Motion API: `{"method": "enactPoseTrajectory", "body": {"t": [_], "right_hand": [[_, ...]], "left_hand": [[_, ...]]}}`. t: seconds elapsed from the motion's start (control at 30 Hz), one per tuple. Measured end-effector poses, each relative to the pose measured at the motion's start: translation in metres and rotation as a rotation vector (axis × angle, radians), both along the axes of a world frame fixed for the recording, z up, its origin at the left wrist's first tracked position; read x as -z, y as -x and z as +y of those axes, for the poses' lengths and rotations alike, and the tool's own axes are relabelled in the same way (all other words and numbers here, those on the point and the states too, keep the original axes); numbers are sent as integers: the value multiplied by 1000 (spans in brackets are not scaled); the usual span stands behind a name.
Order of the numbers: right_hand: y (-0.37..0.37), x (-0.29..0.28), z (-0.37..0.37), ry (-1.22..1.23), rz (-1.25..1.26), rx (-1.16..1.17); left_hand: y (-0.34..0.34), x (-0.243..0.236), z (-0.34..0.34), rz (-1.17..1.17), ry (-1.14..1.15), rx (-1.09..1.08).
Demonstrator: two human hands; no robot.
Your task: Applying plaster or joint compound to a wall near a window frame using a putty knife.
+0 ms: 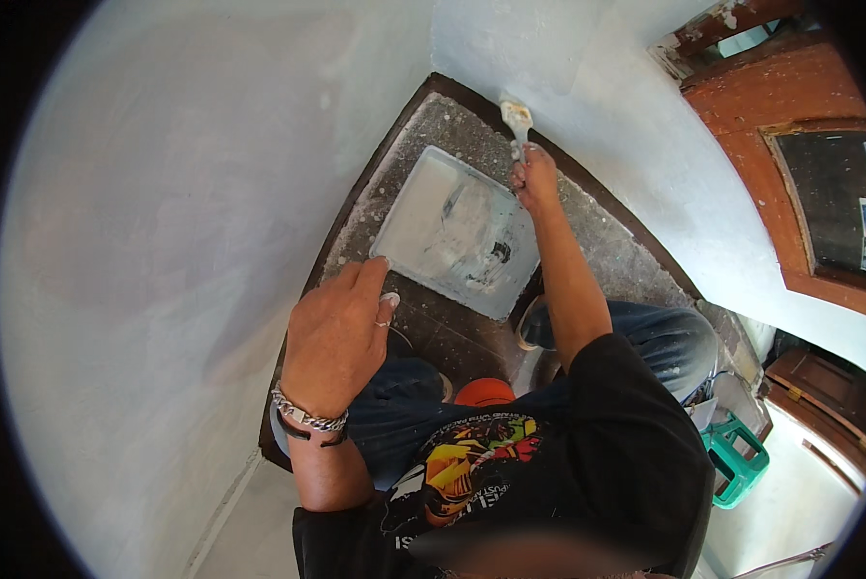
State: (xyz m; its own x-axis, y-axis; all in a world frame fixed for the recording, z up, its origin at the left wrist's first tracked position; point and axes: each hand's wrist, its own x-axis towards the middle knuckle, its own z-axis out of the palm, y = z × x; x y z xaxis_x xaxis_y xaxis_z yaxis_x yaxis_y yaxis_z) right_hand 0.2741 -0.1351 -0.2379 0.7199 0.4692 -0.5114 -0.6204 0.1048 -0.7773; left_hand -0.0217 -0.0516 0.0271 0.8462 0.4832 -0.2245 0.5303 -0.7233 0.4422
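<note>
My right hand (536, 176) grips a paintbrush (516, 120), its pale, stained bristles close to the dark band along the foot of the right wall (587, 106). A square grey paint tray (423, 207), smeared with white and dark paint, lies on the speckled grey step below it. My left hand (332, 333) is at the tray's lower left corner, a finger touching the rim, the other fingers curled out of sight. Something small and white shows by its thumb; what it is, I cannot make out.
The pale left wall (163, 193) rises close beside me. At right are a wooden door (752, 96) with a dark panel and a green plastic stool (737, 461). An orange object (484, 394) lies between my jeans-clad legs. More brown woodwork (819, 396) is at far right.
</note>
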Motion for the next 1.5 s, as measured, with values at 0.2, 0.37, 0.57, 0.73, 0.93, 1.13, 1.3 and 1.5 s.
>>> {"method": "enactPoseTrajectory", "body": {"t": [0.2,0.37,0.57,0.73,0.93,1.13,1.3,1.5], "right_hand": [[27,-39,-26,-201,-141,-46],[43,19,-17,56,-20,-111],[25,32,25,73,-55,-122],[7,28,25,85,-71,-55],[12,16,-24,-38,14,151],[35,2,-51,-6,28,231],[20,-2,0,6,126,30],[25,-54,32,-127,0,51]], "left_hand": [[1,-3,-2,-15,1,19],[-1,-5,-4,-16,-8,35],[0,-1,-2,-13,2,9],[-2,-1,-2,-22,4,24],[1,-4,-2,-22,5,28],[5,-6,-6,-57,-6,40],[2,-3,-6,-79,-7,37],[14,-6,-3,-45,-20,4]]}}
